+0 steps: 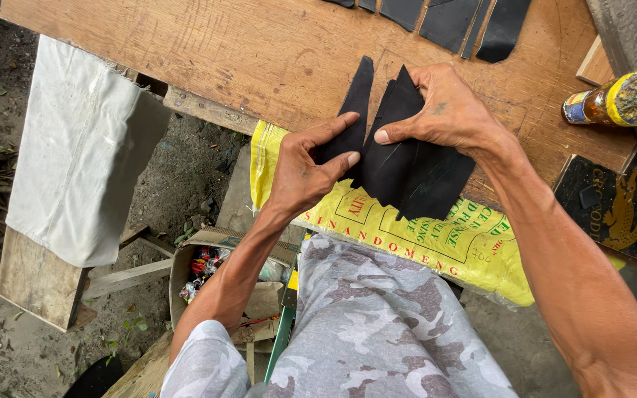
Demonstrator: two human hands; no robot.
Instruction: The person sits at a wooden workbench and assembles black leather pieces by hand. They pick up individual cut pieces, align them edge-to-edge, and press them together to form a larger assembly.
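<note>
Both hands hold a fanned stack of black strips over the desk. The left hand pinches one strip's end to peel it away; the right hand clamps the rest steady.

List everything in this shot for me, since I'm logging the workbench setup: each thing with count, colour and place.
black pieces in hand: a fanned stack, count unclear, black, held over the board's near edge
more black pieces: several, black, at the board's far edge
wooden board: one, brown, worktop
printed sack: one, yellow, under the stack, hanging over the lap
bottle: one, brown with yellow label, lying at right
dark panel: one, black with gold print, right
cloth: one, off-white, draped at left
cardboard box: one, brown, on the ground, holding colourful scraps
left hand: pinches the stack's left strip
right hand: grips the stack's top
</note>
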